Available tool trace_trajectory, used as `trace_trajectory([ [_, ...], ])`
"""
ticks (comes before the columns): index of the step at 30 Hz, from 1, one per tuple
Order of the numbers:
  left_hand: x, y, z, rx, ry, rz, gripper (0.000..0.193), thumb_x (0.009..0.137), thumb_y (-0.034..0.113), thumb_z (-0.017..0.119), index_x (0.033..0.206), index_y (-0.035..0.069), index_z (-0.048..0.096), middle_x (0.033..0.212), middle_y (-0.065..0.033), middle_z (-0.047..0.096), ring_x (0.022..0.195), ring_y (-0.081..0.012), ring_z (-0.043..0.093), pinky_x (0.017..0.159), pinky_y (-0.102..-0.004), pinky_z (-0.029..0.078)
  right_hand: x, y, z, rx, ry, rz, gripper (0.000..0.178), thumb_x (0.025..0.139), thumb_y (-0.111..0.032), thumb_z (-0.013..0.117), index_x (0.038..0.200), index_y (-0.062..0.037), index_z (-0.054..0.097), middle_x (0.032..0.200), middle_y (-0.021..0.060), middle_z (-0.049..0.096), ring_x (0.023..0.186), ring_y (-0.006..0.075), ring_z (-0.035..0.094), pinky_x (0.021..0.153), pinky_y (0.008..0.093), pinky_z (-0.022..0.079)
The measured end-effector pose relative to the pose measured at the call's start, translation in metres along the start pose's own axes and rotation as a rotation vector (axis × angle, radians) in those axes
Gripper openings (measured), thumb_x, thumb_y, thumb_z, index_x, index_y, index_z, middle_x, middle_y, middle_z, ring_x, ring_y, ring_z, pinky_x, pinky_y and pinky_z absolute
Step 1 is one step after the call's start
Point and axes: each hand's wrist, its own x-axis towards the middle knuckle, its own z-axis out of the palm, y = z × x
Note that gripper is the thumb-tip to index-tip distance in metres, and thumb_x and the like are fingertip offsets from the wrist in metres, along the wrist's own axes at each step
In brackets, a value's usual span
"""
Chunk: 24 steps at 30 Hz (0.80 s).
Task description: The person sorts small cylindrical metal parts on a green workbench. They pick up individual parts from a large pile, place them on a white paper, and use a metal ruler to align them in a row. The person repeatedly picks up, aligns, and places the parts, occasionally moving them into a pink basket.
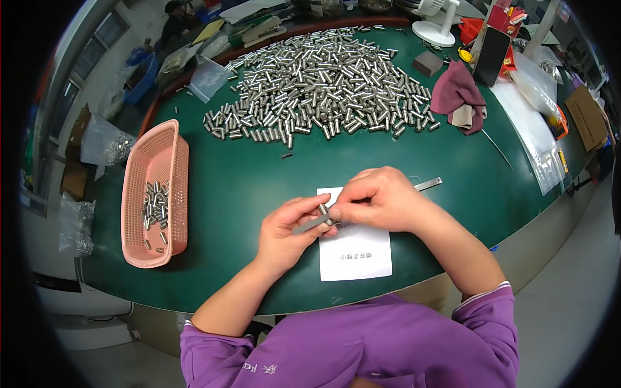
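My left hand (288, 226) is closed on a small shiny metal pin (323, 210), held between thumb and fingers. A flat grey strip like a file (312, 224) lies across the pin, and my right hand (381, 197) pinches it. Beyond that hand a metal end (429, 184) sticks out in line with the strip; whether both are one tool is hidden. Beneath my hands lies a white sheet of paper (356, 265) with printing. Ahead of them spreads a large heap of metal pins (323, 84), with one dark pin (286, 155) lying apart.
At the left stands a pink plastic basket (181, 194) with several pins inside. A maroon cloth (456, 90), a phone (491, 57), a grey block (427, 63) and a white fan (435, 29) are at the far right. Clear bags (210, 79) lie around the green table (233, 174).
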Motion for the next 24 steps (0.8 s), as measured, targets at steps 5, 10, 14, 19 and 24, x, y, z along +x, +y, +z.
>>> trace_trajectory([
  [5,-0.004,-0.003,-0.006,-0.074,0.020,0.023,0.040,0.085,-0.010,0.061,0.123,0.002,0.058,0.097,-0.0094,0.059,0.081,-0.0192,0.066,0.073,-0.0296,0.057,-0.001,0.004,-0.023,-0.050,-0.047,0.121,0.023,0.080,-0.033,0.068,0.075,-0.0107,0.071,0.071,0.0052,0.066,0.068,0.0241,0.063,0.060,0.0357,0.048],
  [10,0.000,0.000,0.001,0.023,0.014,0.016,0.038,0.086,-0.004,0.062,0.123,0.003,0.058,0.096,-0.0095,0.059,0.081,-0.0183,0.065,0.075,-0.0294,0.056,0.000,-0.001,-0.001,-0.052,0.045,-0.116,0.013,0.077,-0.019,0.073,0.073,-0.0073,0.072,0.067,0.0044,0.066,0.062,0.0185,0.061,0.056,0.0322,0.047],
  [14,-0.001,-0.008,-0.013,-0.184,-0.051,0.043,0.041,0.089,-0.003,0.059,0.130,0.001,0.051,0.103,-0.0118,0.061,0.089,-0.0191,0.066,0.079,-0.0298,0.056,-0.004,0.011,-0.038,-0.150,0.015,0.180,0.021,0.078,-0.031,0.070,0.077,-0.0093,0.073,0.068,0.0056,0.066,0.062,0.0202,0.063,0.057,0.0316,0.048],
  [19,0.002,-0.003,-0.008,-0.281,0.015,-0.038,0.044,0.088,0.006,0.064,0.130,0.007,0.049,0.102,-0.0116,0.062,0.084,-0.0168,0.062,0.074,-0.0284,0.052,-0.002,0.013,-0.037,-0.098,0.119,0.265,0.026,0.079,-0.034,0.070,0.077,-0.0082,0.072,0.068,0.0059,0.065,0.060,0.0194,0.062,0.056,0.0309,0.047],
  [24,0.003,0.001,-0.008,-0.406,0.060,-0.130,0.046,0.087,0.005,0.066,0.129,0.008,0.048,0.103,-0.0091,0.060,0.086,-0.0165,0.061,0.075,-0.0274,0.051,-0.001,0.013,-0.030,-0.125,0.168,0.244,0.025,0.080,-0.033,0.070,0.078,-0.0086,0.072,0.068,0.0057,0.065,0.058,0.0188,0.061,0.055,0.0308,0.047],
])
